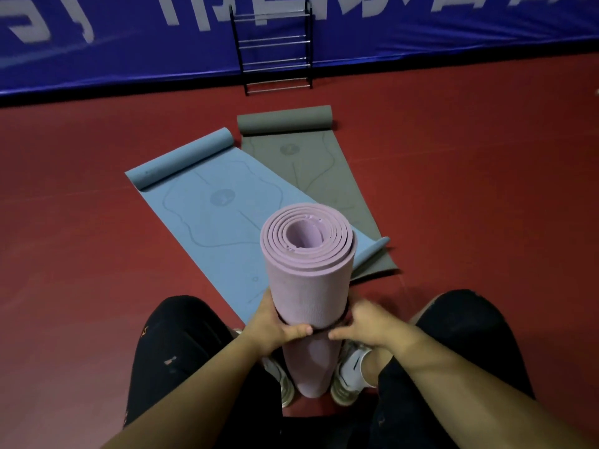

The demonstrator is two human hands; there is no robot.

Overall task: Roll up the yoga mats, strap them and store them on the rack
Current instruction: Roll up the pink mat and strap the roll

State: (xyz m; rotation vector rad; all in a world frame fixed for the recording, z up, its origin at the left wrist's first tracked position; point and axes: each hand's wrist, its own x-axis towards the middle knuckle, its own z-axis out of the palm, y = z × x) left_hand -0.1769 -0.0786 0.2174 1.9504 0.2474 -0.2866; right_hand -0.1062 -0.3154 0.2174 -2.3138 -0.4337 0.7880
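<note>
A rolled lilac yoga mat (308,280) stands on end on the red floor (470,189), its lower end planted between the person's two white sneakers (351,374) and its spiral top end facing the camera. Around the roll, about two thirds of the way down, runs a thin black strap (337,323).

The left hand (275,325) grips the roll from its 9 o'clock side: the palm lies flat against the mat and the thumb (299,330) curls across the front, right at the strap line. The right hand (366,322) closes on the roll from the 3 o'clock side, its fingers bent around the mat and its thumb tip pointing toward the left thumb, the two tips just apart, with the strap between them. Both hands are wrapped about the roll at the strap; whether the fingers pinch the strap itself cannot be told.

Beyond the roll, at 12 o'clock, two mats lie mostly flat: a blue yoga mat (207,205) toward 11 o'clock, overlapping the edge of a grey-green yoga mat (308,163) toward 1 o'clock. Each has its far end curled into a short roll. Further off at 12 o'clock a black metal rack (275,50) stands against a blue banner (113,53).
</note>
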